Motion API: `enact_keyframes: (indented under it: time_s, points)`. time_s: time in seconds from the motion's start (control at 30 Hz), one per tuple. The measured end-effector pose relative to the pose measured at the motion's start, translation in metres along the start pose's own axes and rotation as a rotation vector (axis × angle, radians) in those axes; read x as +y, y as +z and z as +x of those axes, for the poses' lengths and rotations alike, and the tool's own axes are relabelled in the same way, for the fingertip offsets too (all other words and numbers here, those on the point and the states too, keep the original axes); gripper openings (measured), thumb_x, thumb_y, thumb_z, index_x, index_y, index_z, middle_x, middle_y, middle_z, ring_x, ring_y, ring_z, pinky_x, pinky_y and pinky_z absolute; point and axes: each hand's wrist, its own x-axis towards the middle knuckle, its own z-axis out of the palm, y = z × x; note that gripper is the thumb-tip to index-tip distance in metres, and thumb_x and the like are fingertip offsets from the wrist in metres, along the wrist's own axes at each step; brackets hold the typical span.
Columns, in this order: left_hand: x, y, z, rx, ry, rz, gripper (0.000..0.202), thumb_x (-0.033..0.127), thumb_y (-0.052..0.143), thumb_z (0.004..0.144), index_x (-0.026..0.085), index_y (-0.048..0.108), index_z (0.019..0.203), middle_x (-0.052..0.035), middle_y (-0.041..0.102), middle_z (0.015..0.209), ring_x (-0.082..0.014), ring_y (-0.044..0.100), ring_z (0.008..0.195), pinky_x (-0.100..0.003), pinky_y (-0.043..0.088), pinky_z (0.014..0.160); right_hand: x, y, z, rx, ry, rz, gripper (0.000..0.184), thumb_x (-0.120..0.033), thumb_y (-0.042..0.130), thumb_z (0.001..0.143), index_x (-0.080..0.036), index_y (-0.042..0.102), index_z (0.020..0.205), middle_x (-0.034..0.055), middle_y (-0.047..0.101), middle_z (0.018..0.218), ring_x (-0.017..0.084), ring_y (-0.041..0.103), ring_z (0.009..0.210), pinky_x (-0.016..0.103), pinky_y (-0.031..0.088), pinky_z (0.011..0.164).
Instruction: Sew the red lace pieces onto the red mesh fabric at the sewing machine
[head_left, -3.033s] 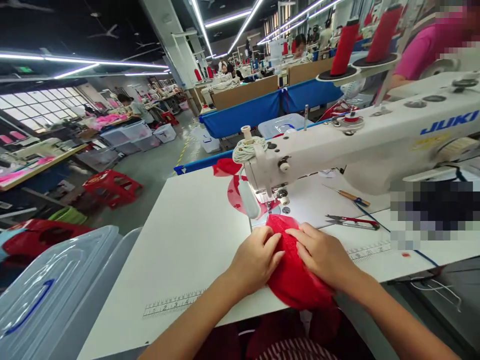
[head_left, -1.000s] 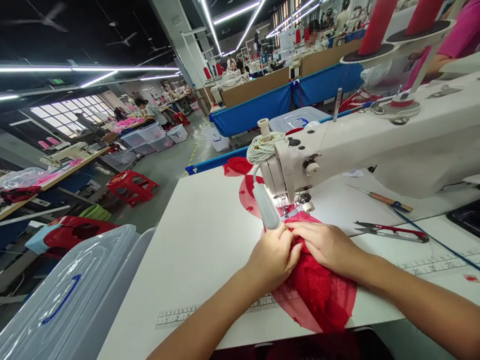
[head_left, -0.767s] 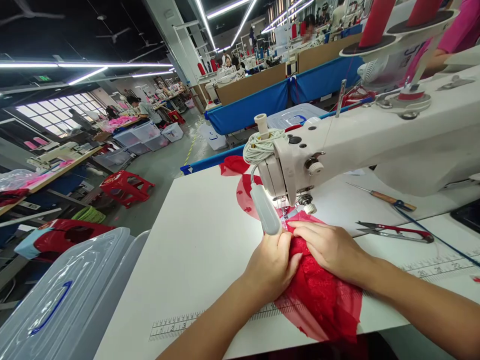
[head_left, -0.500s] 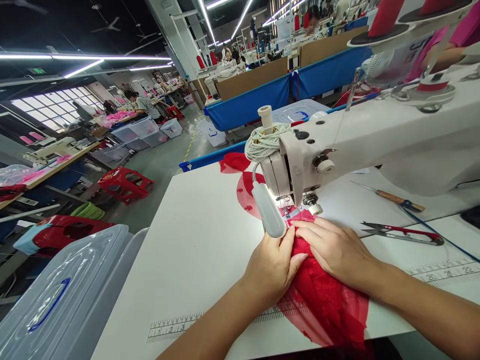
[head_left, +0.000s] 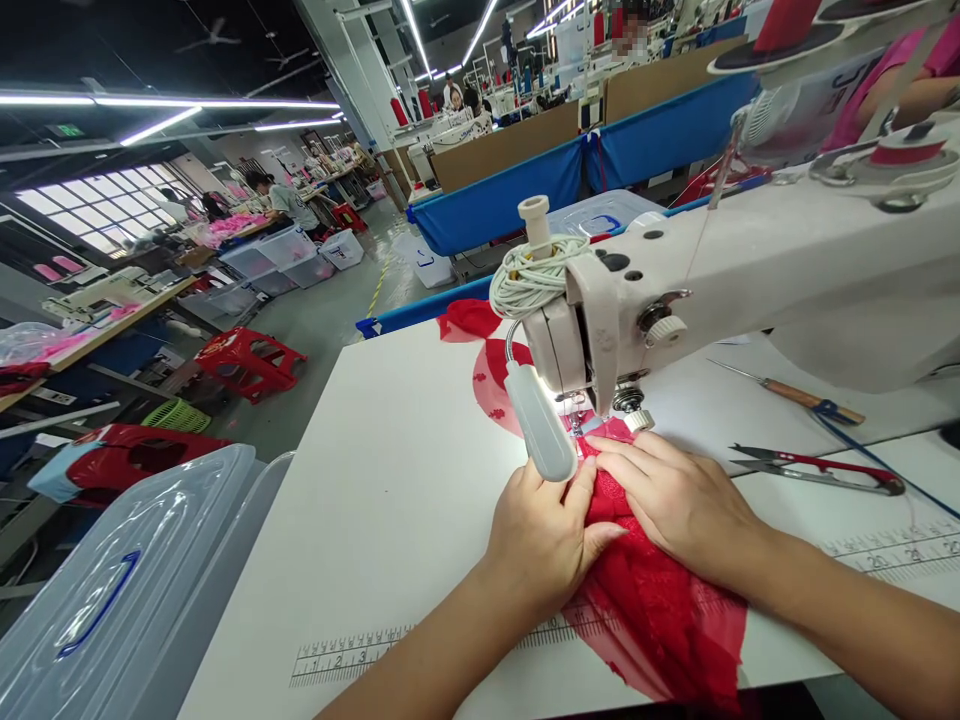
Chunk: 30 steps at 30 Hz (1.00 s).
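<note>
Red lace fabric [head_left: 645, 610] with sheer edges lies under the needle area of a white sewing machine [head_left: 750, 270] and hangs toward the table's front edge. My left hand [head_left: 544, 530] rests at the fabric's left side, index finger near the presser foot [head_left: 576, 424], thumb stretched apart over the cloth. A grey lamp head [head_left: 541, 425] hides some of its fingertips. Flat on the fabric, my right hand [head_left: 675, 500] has its fingers stretched toward the foot. Further red sheer fabric [head_left: 499, 385] lies behind the lamp.
To the right lie thread snips [head_left: 821, 470] and a wooden-handled awl [head_left: 806, 398]. A printed ruler [head_left: 352, 655] runs along the white table [head_left: 390, 500]. Clear lidded bins [head_left: 142, 560] stand at the left, a red stool [head_left: 251, 362] beyond. People sit at other machines.
The view has shifted slightly, so the machine and tools appear a little further right. Both hands stay on the red fabric beside the foot; the left thumb reaches slightly further across it.
</note>
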Motion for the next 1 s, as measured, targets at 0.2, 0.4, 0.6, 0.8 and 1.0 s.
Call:
enact_keyframes:
  time_s: [0.2, 0.4, 0.6, 0.8, 1.0]
  points:
    - [0.0000, 0.0018, -0.0006, -0.001, -0.013, 0.015, 0.066, 0.057, 0.026, 0.100, 0.008, 0.060, 0.129, -0.0182, 0.065, 0.118, -0.0261, 0.056, 0.085, -0.038, 0.049, 0.067, 0.0010, 0.0017, -0.0009, -0.052, 0.033, 0.004, 0.032, -0.013, 0.048, 0.085, -0.015, 0.066, 0.111, 0.0072, 0.068, 0.124, 0.024, 0.063, 0.098, 0.032, 0.057, 0.065]
    - [0.0007, 0.0006, 0.0009, -0.016, -0.027, 0.014, 0.066, 0.058, 0.026, 0.100, 0.009, 0.057, 0.132, -0.0183, 0.064, 0.120, -0.0258, 0.055, 0.086, -0.037, 0.048, 0.067, 0.0028, 0.0013, 0.0013, -0.073, 0.057, 0.017, 0.038, -0.007, 0.040, 0.085, -0.016, 0.065, 0.111, 0.0063, 0.068, 0.123, 0.024, 0.063, 0.096, 0.034, 0.056, 0.066]
    - [0.0001, 0.0023, 0.0007, -0.014, -0.031, 0.013, 0.065, 0.056, 0.026, 0.100, 0.009, 0.056, 0.134, -0.0185, 0.063, 0.122, -0.0262, 0.055, 0.089, -0.039, 0.048, 0.073, 0.0038, 0.0016, 0.0037, -0.070, 0.064, 0.029, 0.034, -0.008, 0.043, 0.086, -0.016, 0.065, 0.111, 0.0072, 0.069, 0.121, 0.023, 0.063, 0.094, 0.034, 0.055, 0.064]
    - [-0.0018, 0.0051, -0.0005, -0.013, -0.036, 0.044, 0.064, 0.056, 0.029, 0.100, 0.010, 0.053, 0.137, -0.0181, 0.062, 0.124, -0.0265, 0.055, 0.091, -0.040, 0.048, 0.075, 0.0038, -0.0011, 0.0056, -0.101, 0.087, 0.026, 0.027, -0.016, 0.052, 0.090, -0.017, 0.065, 0.114, 0.0067, 0.070, 0.116, 0.023, 0.063, 0.092, 0.032, 0.055, 0.063]
    - [-0.0021, 0.0061, -0.0008, -0.037, -0.029, 0.075, 0.063, 0.056, 0.031, 0.100, 0.010, 0.053, 0.137, -0.0178, 0.061, 0.127, -0.0270, 0.056, 0.094, -0.040, 0.048, 0.075, 0.0040, -0.0027, 0.0066, -0.122, 0.090, -0.010, 0.029, -0.017, 0.052, 0.091, -0.017, 0.065, 0.116, 0.0092, 0.071, 0.110, 0.022, 0.064, 0.089, 0.028, 0.052, 0.061]
